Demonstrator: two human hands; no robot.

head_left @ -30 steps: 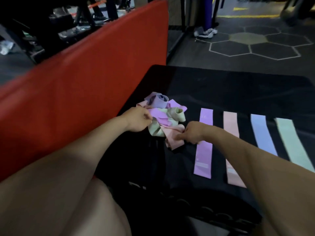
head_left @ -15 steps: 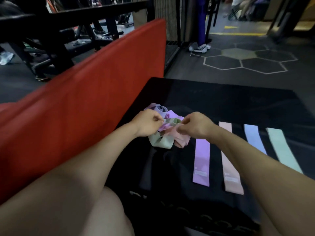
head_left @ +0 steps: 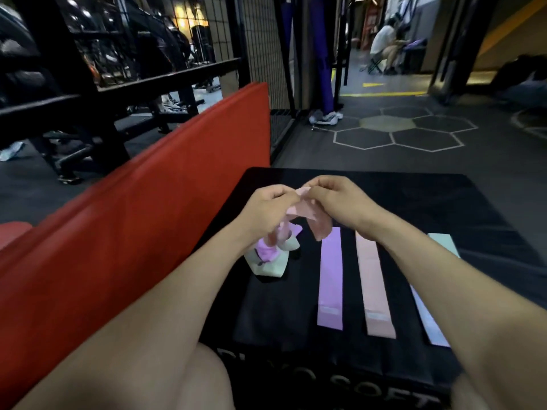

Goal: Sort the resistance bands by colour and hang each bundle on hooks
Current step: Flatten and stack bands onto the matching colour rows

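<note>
Both hands pinch the pink band: left hand (head_left: 270,207), right hand (head_left: 336,199), band (head_left: 305,216) between them, flat pink strip (head_left: 374,288) lying long-axis twelve-to-six at five o'clock, nearer the right.

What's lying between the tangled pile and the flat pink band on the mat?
In the head view, one flat purple band lies between the pile and the flat pink band, with bare black mat on either side of it.
</note>
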